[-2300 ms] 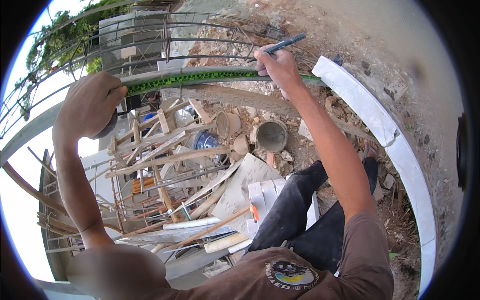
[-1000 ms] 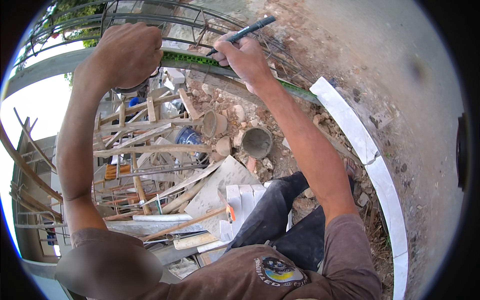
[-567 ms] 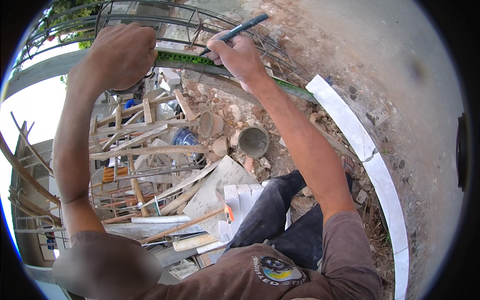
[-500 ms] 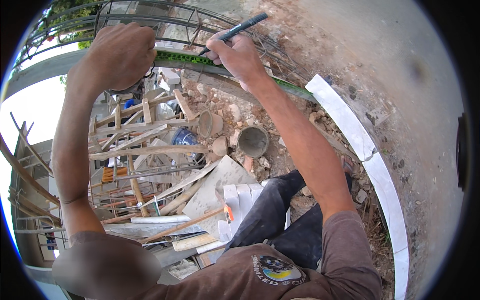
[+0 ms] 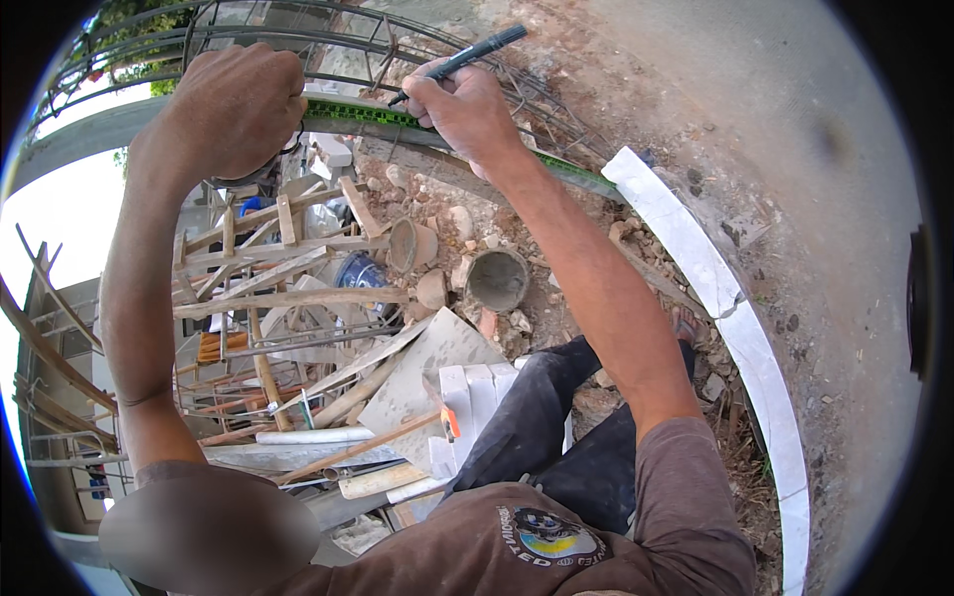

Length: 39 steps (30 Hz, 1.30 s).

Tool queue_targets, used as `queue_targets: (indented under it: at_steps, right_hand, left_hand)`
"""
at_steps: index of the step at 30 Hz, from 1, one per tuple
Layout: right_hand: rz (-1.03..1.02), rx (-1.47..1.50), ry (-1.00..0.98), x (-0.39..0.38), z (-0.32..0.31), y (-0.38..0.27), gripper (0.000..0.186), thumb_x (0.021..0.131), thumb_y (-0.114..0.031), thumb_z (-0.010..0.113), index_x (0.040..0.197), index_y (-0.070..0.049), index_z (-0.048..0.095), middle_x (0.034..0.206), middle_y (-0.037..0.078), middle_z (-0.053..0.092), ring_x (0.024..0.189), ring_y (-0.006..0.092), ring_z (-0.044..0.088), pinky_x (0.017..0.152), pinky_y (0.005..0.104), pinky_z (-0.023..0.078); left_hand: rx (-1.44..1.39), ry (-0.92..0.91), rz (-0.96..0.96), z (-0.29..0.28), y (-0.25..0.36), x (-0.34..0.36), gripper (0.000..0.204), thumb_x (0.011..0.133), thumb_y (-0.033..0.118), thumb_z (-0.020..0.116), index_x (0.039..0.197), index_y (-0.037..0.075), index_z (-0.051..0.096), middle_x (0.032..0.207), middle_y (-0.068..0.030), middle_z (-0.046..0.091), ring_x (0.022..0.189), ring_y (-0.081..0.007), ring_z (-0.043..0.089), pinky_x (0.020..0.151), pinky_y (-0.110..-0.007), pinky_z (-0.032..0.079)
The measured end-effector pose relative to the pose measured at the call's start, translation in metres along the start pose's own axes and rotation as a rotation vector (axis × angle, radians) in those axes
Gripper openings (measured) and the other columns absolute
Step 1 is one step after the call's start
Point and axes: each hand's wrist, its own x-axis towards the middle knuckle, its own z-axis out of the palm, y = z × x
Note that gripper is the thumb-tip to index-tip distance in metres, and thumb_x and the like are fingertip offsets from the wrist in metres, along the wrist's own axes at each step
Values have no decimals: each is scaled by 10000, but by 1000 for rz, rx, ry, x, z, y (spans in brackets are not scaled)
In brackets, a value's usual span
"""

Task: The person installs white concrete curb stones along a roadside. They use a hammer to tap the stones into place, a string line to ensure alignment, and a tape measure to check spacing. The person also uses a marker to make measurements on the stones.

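Head view showed the left hand clenched into a fist at the left end of the green measuring tape, fingers curled under so that what they gripped was hidden; a dark rounded shape under the fist could not be made out. The tape ran rightward from that fist along a curved steel bar of the rebar cage. Further along the tape, the right hand pinched a dark pen between thumb and fingers, its tip down at the tape's upper edge and its back end pointing up and right. Past the right hand the tape continued, partly hidden behind the wrist. Below the tape lay rubble, wooden planks and a grey round bucket, and to its right a white curved slab.
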Motion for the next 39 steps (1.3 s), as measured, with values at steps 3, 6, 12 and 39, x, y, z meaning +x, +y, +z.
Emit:
queue_targets:
  at_steps: [3,6,12,39]
  right_hand:
    - [17,-16,12,1,0,-3,201,907,-191,683,974,-4,654,792,57,664,717,122,605,680,280,512]
    - [77,74,36,-5,1,-14,202,911,-203,684,988,-18,654,791,45,660,719,122,619,679,287,534]
    - [55,221,272,-60,-41,-55,230,925,-241,688,1081,-79,638,789,10,629,741,120,635,672,270,542]
    - [-9,80,407,-88,-7,-25,200,897,-236,699,1006,-72,666,851,32,671,846,160,669,790,318,542]
  left_hand:
    - [-21,-28,-21,-3,3,1,348,956,165,529,662,27,654,571,-110,532,560,-232,499,661,-439,428]
    - [-73,-94,-23,-7,1,0,330,933,158,527,653,35,652,556,-115,546,552,-256,539,668,-452,444]
    - [-269,17,97,-7,-20,-60,319,881,163,535,599,21,585,592,-179,567,598,-379,597,639,-502,451]
    - [-1712,-938,147,283,169,-350,338,978,329,599,928,17,720,753,-20,654,708,-115,555,686,-296,472]
